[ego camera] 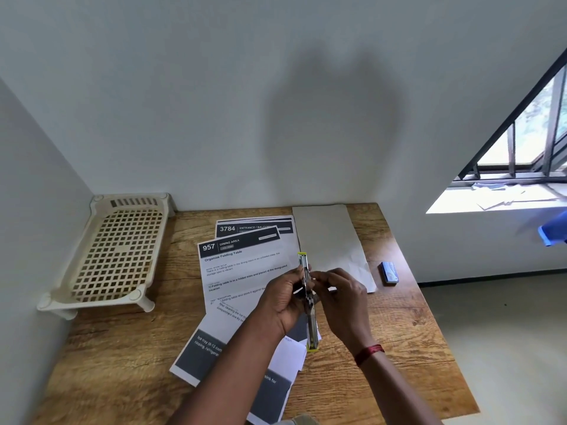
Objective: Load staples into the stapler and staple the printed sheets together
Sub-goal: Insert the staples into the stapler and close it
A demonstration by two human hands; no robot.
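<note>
Over the table (399, 348) centre, both hands are up off the wood with the stapler (312, 328) between them. Stapler is hinged fully open, lying in one long line, yellow tips at far and near ends. Left hand (283, 299) wraps round its middle, fingers curled on it. Right hand (343, 299) comes in from the other side, fingertips bunched and pinching at the same mid section; can't tell if a staple strip is between them. Red thread band (369, 353) on right wrist.

Printed sheets (242, 271) lie loose and overlapping under the hands, "957 Dining Area" page on top, "3784" page behind it, more fanned out toward the near edge. Blank sheet (328, 237) sits just right of them, against the wall. Small blue staple box (389, 273) lies near the right table edge, apart from the paper. Cream plastic rack (116, 250) in the far left corner
</note>
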